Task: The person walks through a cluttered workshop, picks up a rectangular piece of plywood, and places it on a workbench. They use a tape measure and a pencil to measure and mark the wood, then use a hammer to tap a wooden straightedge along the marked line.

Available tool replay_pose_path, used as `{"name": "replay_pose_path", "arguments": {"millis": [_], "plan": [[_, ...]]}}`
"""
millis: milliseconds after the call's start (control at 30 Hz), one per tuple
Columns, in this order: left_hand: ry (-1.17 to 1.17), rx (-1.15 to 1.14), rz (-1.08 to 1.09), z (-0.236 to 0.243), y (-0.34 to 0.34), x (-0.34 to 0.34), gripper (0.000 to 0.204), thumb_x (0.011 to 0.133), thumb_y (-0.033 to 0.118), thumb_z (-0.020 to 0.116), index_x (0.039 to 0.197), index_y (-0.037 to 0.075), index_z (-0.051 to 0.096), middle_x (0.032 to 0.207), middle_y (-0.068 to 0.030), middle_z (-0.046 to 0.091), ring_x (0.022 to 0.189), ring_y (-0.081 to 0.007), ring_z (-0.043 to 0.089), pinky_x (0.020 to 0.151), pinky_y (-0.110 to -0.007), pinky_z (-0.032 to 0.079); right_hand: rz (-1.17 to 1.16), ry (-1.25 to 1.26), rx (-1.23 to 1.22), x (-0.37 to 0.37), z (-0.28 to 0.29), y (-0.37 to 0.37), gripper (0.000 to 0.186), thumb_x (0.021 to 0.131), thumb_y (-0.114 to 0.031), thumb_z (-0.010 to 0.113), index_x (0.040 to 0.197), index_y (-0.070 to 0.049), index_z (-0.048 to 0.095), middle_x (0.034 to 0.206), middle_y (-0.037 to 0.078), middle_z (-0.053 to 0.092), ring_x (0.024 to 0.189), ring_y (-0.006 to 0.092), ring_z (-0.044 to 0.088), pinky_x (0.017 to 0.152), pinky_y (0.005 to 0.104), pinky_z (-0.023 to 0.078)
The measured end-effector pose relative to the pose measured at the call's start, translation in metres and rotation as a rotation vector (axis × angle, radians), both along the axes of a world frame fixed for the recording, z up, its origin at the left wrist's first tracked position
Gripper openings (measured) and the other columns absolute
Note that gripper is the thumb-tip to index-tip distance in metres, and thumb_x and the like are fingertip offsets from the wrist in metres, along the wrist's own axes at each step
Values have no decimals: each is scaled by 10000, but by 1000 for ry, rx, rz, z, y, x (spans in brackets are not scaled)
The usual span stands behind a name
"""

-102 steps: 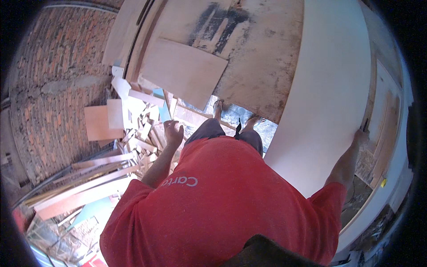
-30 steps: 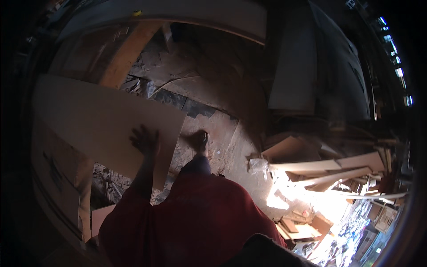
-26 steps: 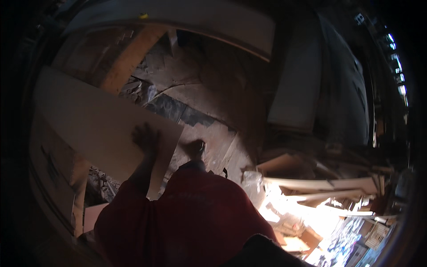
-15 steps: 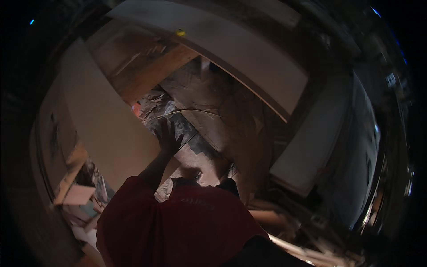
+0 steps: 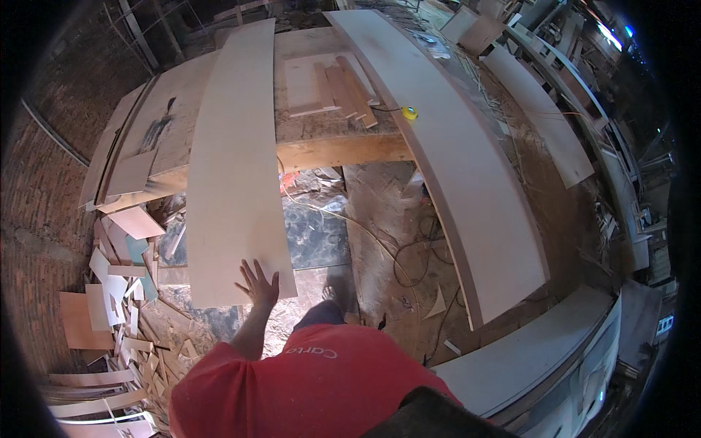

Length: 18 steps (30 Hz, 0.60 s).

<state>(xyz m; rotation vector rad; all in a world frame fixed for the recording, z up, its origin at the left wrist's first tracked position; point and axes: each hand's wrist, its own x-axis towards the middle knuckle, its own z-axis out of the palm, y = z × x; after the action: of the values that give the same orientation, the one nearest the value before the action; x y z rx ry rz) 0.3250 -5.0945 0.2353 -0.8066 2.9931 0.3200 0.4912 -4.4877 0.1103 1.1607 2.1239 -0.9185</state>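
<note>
My left hand (image 5: 259, 285) is spread flat at the near end of a long pale board (image 5: 237, 160), near its right corner, holding nothing. Its palm seems to rest on the surface, though I cannot tell how firmly. The board runs away from me over the worktable (image 5: 307, 135) and overhangs its front edge. To the right, a thick long panel (image 5: 467, 175) also reaches past the table, with a yellow tape measure (image 5: 409, 113) lying on it. My right hand does not show.
Several wood strips (image 5: 347, 91) lie between the two long pieces. Offcuts (image 5: 128, 292) pile up at the left by a brick wall (image 5: 44, 248). A cable (image 5: 365, 230) loops over the floor. Another pale panel (image 5: 526, 358) lies at the lower right.
The dark, blurred view has become bright and sharp and has turned, so the boards appear rotated. My left hand, seen beside the board's edge before, now appears over its near end, fingers still spread.
</note>
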Motion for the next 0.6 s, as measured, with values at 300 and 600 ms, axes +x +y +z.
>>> {"name": "replay_pose_path", "arguments": {"millis": [300,600], "plan": [[-111,65,50,-23,0,7,872,941,583,483,1569,86,138,1633,-192,-16,1508,-375,-58,1117,-704,-13,468,299,94,-198,71,-122,501,956,-463,514,1023,6,677,965,252,686,886,456,647,774,493,502],[-168,-23,576,-39,-9,4,848,955,636,402,1575,129,119,1640,-169,6,1519,-325,-17,1118,-700,-11,529,598,407,-501,142,-163,456,932,-441,581,991,0,683,874,262,681,818,430,676,713,512,528]]}}
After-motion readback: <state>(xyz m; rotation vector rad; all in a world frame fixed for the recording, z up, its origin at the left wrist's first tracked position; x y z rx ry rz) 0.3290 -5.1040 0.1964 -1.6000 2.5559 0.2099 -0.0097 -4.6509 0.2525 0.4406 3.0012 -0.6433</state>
